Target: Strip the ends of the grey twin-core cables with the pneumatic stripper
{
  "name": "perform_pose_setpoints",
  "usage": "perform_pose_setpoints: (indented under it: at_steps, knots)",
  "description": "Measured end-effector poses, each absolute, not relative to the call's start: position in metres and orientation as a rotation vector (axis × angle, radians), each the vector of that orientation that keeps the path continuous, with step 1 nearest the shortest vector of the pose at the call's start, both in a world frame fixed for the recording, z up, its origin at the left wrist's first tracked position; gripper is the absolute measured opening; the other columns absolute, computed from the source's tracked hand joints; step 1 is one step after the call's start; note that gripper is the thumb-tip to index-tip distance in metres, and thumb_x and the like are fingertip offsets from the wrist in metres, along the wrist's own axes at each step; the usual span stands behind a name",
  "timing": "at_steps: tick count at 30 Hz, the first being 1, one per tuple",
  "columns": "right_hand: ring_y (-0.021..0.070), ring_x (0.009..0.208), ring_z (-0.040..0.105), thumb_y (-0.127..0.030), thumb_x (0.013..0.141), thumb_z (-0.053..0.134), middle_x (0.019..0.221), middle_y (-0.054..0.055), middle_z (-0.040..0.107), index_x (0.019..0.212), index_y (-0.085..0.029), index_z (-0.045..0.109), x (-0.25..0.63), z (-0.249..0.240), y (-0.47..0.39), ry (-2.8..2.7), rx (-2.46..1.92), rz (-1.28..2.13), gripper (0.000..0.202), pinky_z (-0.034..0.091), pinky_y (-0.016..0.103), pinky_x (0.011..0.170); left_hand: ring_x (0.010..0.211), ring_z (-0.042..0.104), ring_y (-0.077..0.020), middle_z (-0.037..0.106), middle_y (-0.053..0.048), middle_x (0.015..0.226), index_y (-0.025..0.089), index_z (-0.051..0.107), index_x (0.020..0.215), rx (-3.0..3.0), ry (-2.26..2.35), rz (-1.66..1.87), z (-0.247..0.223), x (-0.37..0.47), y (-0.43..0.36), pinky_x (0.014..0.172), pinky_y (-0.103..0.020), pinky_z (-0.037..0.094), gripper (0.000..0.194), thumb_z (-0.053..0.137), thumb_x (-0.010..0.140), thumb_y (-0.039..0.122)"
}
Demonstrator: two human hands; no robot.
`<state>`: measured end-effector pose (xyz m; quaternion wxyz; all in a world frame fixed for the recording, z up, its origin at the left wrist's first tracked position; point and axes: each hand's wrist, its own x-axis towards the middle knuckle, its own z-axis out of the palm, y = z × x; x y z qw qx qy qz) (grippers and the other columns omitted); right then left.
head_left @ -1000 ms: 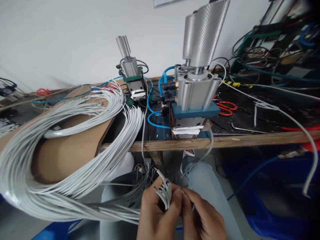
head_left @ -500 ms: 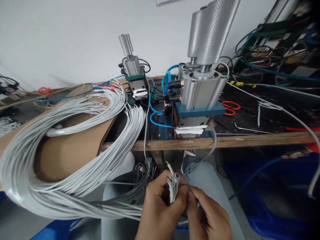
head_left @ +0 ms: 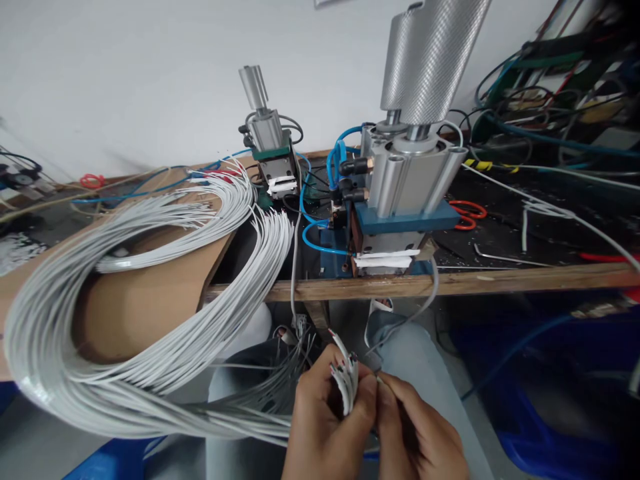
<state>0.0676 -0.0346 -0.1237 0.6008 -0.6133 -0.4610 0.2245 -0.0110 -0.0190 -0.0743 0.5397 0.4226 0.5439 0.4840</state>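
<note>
Above my lap, my left hand (head_left: 333,420) is wrapped round a bunch of white cable ends (head_left: 346,383), whose tips show small dark and reddish wires. Close against it on the right, my right hand (head_left: 417,427) pinches with thumb and finger at a thin pale cable end, mostly hidden by the fingers. From my left hand a thick coil of white cables (head_left: 45,333) runs left and loops over brown cardboard (head_left: 200,267). The coil's other cut ends fan out near the table edge.
A pneumatic press (head_left: 407,180) with a knurled silver cylinder stands at the wooden table edge (head_left: 330,289). A smaller press (head_left: 267,137) is behind it, left. Orange-handled scissors (head_left: 469,215), loose cables and blue hoses lie around. Blue plastic (head_left: 540,433) is low right.
The view has shifted slightly, so the presses and coil appear a little further right. Both hands keep their hold, and the cable tips in my left hand have tilted slightly left.
</note>
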Motion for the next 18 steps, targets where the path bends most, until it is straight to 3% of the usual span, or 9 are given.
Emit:
perform_pose_setpoints:
  at_steps: [8,14,18]
  knots:
    - [0.0153,0.053,0.068,-0.034,0.085,0.062,0.067,0.003,0.076,0.080,-0.020,0.074,0.075,-0.119,-0.029,-1.095,-1.366,0.508,0.020,0.053,0.020,0.050,0.055,0.043,-0.0124,0.053,0.002,0.062,0.016,0.065,0.082,1.056,1.238,1.055,-0.068,-0.013,-0.010,0.052,-0.024,0.034,0.012,0.061,0.083,0.027]
    - [0.0156,0.054,0.069,-0.033,0.089,0.056,0.069,0.003,0.075,0.085,-0.023,0.075,0.088,-0.111,-0.024,-1.277,-1.311,0.658,0.023,0.058,0.022,0.059,0.057,0.051,-0.0144,0.055,0.002,0.058,0.017,0.063,0.067,1.019,1.252,1.111,-0.057,-0.010,-0.001,0.052,-0.023,0.041,0.013,0.066,0.078,0.025]
    - [0.0160,0.055,0.069,-0.030,0.089,0.056,0.063,0.001,0.072,0.087,-0.024,0.075,0.096,-0.107,-0.020,-1.357,-1.327,0.637,0.020,0.058,0.022,0.062,0.053,0.044,-0.0128,0.049,0.003,0.054,0.018,0.060,0.062,1.027,1.264,1.151,-0.058,-0.006,0.003,0.048,-0.022,0.038,0.022,0.068,0.078,0.031]
